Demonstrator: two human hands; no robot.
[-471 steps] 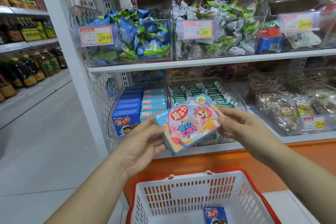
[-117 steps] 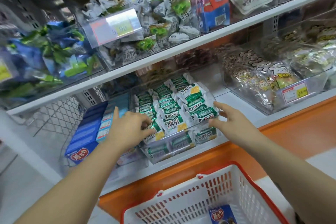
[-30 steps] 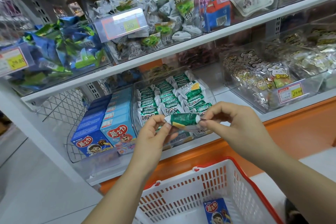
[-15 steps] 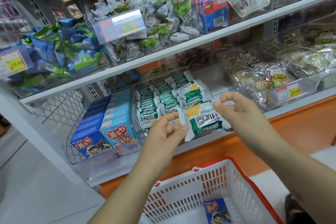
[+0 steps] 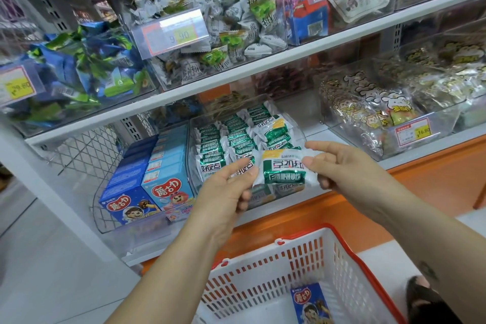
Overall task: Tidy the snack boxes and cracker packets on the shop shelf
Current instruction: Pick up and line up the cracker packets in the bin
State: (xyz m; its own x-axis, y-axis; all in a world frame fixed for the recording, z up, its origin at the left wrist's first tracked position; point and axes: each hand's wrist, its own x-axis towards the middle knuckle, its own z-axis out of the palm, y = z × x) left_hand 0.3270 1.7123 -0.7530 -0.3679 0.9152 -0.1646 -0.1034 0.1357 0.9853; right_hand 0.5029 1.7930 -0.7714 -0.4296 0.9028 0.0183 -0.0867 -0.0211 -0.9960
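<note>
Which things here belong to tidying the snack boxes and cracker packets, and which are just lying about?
Job: cracker packet pinched by left hand and right hand; binned packets; snack boxes.
Lying about: wrapped sweets; price tags; basket.

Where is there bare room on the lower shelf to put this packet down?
Bare shelf strip between the cracker bin and the cartoon-snack bin. Wire rack is empty left of the blue boxes. Crowded: cracker bin packed in rows, upper bins heaped. Left hand and right hand pinch the packet.
</note>
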